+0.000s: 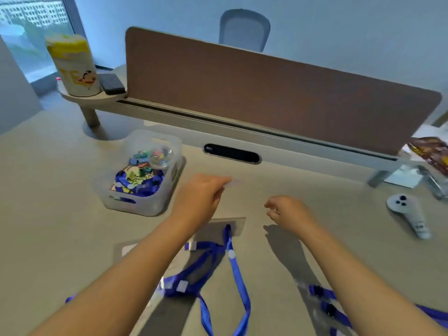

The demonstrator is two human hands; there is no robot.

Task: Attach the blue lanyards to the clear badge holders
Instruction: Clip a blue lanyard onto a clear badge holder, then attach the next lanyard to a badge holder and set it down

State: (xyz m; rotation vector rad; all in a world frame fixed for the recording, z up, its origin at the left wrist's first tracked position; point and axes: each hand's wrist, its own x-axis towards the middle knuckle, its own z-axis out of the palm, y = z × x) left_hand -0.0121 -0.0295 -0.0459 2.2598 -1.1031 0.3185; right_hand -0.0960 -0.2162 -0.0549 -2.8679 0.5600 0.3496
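Left hand point(202, 190) raised over the desk point(53, 180), fingers stretched forward and pinching what looks like a clear badge holder point(236, 181), blurred, so the grip hard to read exactly. Right hand point(287, 210) just beside, hovering, fingers loosely curled, holding nothing visible; too blurred to tell more.

Beneath the left wrist, a second clear badge holder point(232, 225) flat on the desk, with the end of a blue lanyard point(236, 265) lying on it; clipped on or only resting, cannot tell. Strap running toward the near edge and looping back. More blue strap bunched in a tangle point(194, 272) under the left forearm, white tabs showing on it. Another lanyard point(327, 304) under the right forearm, dark clips on it, trailing off to the right.

Left of the hands, a translucent plastic bin point(145, 207) with blue straps, coloured binder clips and a small clear round tub inside. Behind, a dark oval cable slot point(231, 154) and a brown divider panel point(266, 93). On a raised shelf far left, a white and yellow canister point(74, 64) beside a dark eraser-like block point(112, 84). Far right, a white handheld controller point(409, 214) lying on the desk.
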